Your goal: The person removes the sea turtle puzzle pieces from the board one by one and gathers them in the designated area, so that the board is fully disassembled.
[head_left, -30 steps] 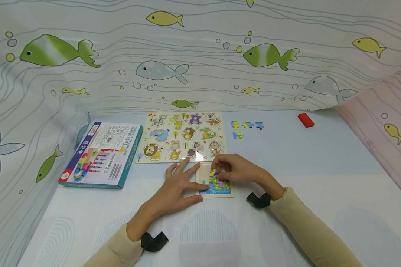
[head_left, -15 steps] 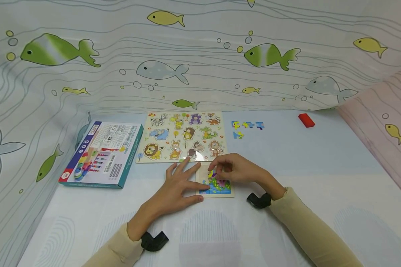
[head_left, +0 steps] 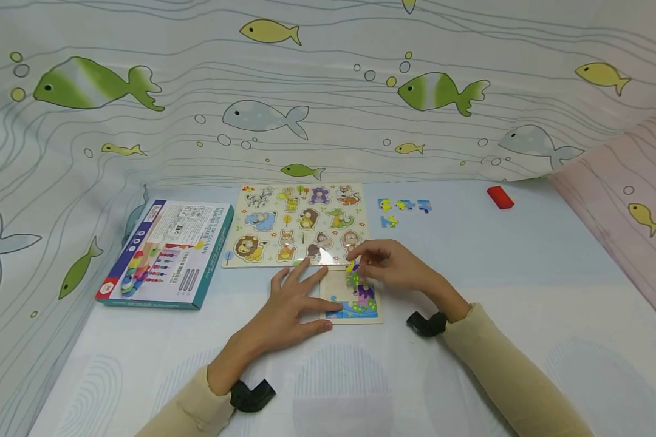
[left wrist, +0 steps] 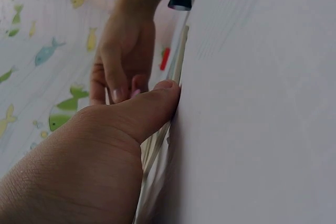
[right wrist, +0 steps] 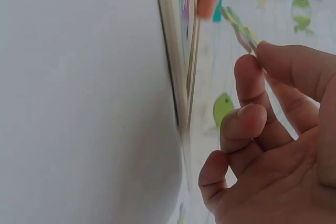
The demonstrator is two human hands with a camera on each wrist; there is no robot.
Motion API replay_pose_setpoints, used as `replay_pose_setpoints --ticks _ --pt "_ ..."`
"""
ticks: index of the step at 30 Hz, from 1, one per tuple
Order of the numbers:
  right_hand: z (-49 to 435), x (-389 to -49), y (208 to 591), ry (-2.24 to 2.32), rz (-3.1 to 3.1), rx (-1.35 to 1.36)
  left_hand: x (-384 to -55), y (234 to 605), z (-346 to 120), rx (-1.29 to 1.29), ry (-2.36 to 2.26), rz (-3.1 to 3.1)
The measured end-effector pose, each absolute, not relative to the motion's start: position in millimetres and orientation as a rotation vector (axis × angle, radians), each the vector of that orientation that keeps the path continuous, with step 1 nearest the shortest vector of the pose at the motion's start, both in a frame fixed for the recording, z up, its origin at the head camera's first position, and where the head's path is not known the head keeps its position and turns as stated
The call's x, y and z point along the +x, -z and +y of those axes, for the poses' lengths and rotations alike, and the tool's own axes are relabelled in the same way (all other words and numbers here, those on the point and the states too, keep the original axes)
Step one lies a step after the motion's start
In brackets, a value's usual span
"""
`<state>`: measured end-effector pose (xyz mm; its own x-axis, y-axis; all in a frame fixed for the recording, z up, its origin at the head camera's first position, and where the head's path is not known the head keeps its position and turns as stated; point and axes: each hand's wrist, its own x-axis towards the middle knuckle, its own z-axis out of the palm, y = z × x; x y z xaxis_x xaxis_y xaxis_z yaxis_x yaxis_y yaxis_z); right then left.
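Note:
A small wooden puzzle tray point(head_left: 333, 278) lies in front of me, its lower and right parts filled with blue, green and purple pieces. My right hand point(head_left: 390, 264) pinches a yellow-green puzzle piece point(head_left: 352, 276) between thumb and fingers, lifted above the tray. In the right wrist view that piece point(right wrist: 239, 29) is seen edge-on, apart from the tray. My left hand point(head_left: 290, 309) lies with spread, straight fingers along the tray's left side, one fingertip on the blue pieces. From the left wrist its thumb point(left wrist: 152, 103) is seen by the tray edge.
An animal puzzle board point(head_left: 300, 226) sits just beyond the tray. Several loose puzzle pieces point(head_left: 404, 205) lie to its right, and a red block point(head_left: 500, 197) is farther right. A flat boxed toy point(head_left: 166, 255) occupies the left.
My right hand has raised the puzzle piece out of the tray, moving slightly up and right, which uncovers bare wood and the purple piece. The left hand stays put.

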<state>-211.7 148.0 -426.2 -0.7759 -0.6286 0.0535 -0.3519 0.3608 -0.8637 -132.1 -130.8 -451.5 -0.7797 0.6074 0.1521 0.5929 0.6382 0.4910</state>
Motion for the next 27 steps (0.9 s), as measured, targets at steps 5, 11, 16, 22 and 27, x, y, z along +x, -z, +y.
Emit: replay_pose_setpoints --ticks 5,11,16,22,27 --pt "172 -226 426 1.401 2.422 -0.762 -132 451 -130 1.040 -0.840 2.822" --pt "203 -239 430 1.372 2.519 -0.537 -130 451 -131 1.046 -0.847 2.826" --pt "219 -245 431 1.320 2.587 -0.418 -130 452 -131 1.049 -0.839 2.831" --pt "229 -249 434 1.263 2.660 -0.318 -130 452 -131 1.048 -0.844 2.826" --pt "231 -250 436 1.202 2.711 -0.292 -130 451 -131 1.051 -0.843 2.830"
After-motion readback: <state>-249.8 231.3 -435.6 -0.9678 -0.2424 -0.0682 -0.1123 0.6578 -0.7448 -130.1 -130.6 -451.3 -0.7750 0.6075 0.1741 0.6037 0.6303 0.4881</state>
